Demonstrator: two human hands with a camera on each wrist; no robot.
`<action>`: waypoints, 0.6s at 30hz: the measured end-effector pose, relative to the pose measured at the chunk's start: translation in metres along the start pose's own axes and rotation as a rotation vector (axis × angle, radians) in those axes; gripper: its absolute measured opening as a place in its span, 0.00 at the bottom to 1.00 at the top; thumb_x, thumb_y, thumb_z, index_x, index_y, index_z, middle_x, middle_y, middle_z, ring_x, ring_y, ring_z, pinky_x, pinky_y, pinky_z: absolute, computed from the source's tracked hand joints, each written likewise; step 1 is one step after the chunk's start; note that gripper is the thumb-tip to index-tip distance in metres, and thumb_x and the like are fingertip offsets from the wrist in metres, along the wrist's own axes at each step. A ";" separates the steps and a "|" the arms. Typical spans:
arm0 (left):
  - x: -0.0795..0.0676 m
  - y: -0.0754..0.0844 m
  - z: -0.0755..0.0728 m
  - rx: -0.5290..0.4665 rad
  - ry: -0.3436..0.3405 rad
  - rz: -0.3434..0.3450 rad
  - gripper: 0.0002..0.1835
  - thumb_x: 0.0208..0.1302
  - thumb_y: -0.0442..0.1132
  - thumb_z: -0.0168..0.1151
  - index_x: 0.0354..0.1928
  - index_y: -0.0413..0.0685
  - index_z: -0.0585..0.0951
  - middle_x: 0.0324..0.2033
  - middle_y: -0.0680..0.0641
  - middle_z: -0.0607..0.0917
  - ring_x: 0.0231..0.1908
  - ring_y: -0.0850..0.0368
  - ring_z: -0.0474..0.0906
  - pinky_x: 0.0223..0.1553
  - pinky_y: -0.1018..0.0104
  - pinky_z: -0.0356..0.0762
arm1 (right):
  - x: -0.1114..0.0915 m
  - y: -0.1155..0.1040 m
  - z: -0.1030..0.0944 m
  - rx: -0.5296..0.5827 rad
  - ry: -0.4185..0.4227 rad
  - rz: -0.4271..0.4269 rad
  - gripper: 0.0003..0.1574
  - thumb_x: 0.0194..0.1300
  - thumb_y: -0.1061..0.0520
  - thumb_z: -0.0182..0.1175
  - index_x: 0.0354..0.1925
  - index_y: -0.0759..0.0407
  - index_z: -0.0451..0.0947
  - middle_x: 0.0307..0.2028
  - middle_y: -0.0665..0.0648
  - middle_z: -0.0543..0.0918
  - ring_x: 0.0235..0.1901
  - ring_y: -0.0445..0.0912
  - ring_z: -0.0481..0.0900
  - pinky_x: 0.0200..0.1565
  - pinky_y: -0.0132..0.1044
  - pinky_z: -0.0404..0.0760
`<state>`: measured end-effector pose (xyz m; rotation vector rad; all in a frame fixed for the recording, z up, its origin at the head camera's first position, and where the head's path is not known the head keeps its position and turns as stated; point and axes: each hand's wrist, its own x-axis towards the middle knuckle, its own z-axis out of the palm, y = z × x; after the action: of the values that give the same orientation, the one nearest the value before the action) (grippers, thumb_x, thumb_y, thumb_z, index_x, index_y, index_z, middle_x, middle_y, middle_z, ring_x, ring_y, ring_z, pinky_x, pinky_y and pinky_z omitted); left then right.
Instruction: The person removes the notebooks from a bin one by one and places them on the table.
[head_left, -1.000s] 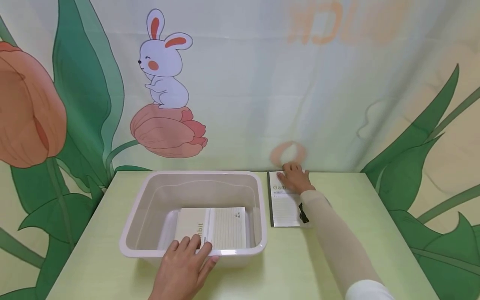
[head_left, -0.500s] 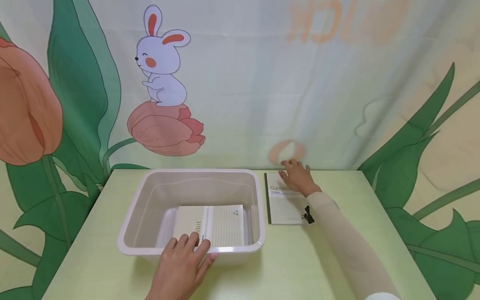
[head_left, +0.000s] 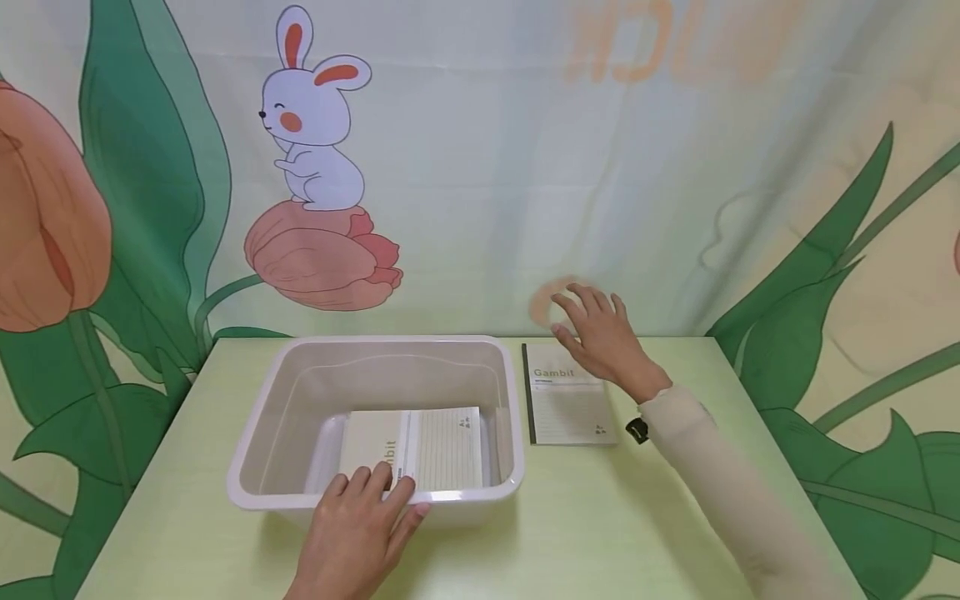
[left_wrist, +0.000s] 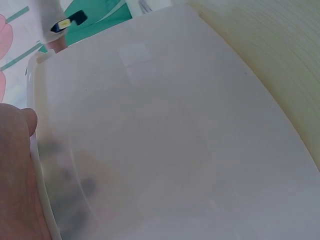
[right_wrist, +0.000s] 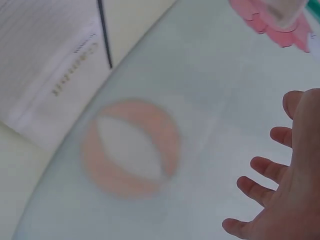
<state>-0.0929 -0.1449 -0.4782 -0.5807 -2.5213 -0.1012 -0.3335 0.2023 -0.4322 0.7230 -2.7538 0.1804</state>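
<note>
The right grip (head_left: 609,343) was empty, its fingers spread near the far end of the notebook (head_left: 573,408), while the left grip (head_left: 351,529) held the tub (head_left: 468,497) by its near rim. The notebook lay flat on the table (head_left: 577,533), just beside the tub; it looked light and bendable, perhaps slippery, so the probably stiffer dark spine (head_left: 528,396) seemed the best place to hold.

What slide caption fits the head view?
Left hand grips beige rectangular plastic tub; right hand hovers near white, black-spined paper notebook.
</note>
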 end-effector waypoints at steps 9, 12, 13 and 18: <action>0.000 0.000 -0.002 -0.005 0.020 0.006 0.27 0.76 0.63 0.32 0.38 0.54 0.76 0.31 0.49 0.75 0.30 0.51 0.72 0.32 0.60 0.67 | 0.002 -0.028 -0.045 0.011 0.111 -0.143 0.30 0.76 0.39 0.44 0.70 0.46 0.61 0.71 0.59 0.62 0.70 0.57 0.60 0.68 0.65 0.53; 0.001 0.000 -0.002 -0.006 0.025 0.009 0.27 0.76 0.63 0.31 0.38 0.54 0.76 0.31 0.49 0.75 0.30 0.51 0.72 0.32 0.60 0.67 | 0.005 -0.042 -0.060 0.010 0.132 -0.197 0.31 0.76 0.39 0.44 0.71 0.45 0.61 0.71 0.58 0.63 0.71 0.55 0.59 0.69 0.64 0.52; 0.000 0.000 -0.002 -0.006 0.026 0.009 0.28 0.76 0.63 0.31 0.38 0.54 0.76 0.31 0.49 0.75 0.30 0.51 0.71 0.32 0.60 0.67 | 0.006 -0.047 -0.064 0.008 0.133 -0.215 0.31 0.76 0.39 0.44 0.71 0.45 0.61 0.71 0.58 0.63 0.71 0.55 0.59 0.69 0.64 0.52; -0.001 0.000 -0.001 -0.005 0.019 0.006 0.28 0.76 0.63 0.31 0.37 0.54 0.75 0.31 0.49 0.74 0.29 0.51 0.71 0.32 0.61 0.66 | 0.012 -0.077 -0.083 -0.002 0.112 -0.320 0.32 0.76 0.37 0.42 0.72 0.45 0.60 0.71 0.57 0.62 0.71 0.54 0.58 0.70 0.62 0.52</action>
<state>-0.0918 -0.1451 -0.4776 -0.5864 -2.5012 -0.1109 -0.2854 0.1459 -0.3458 1.1024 -2.4912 0.1449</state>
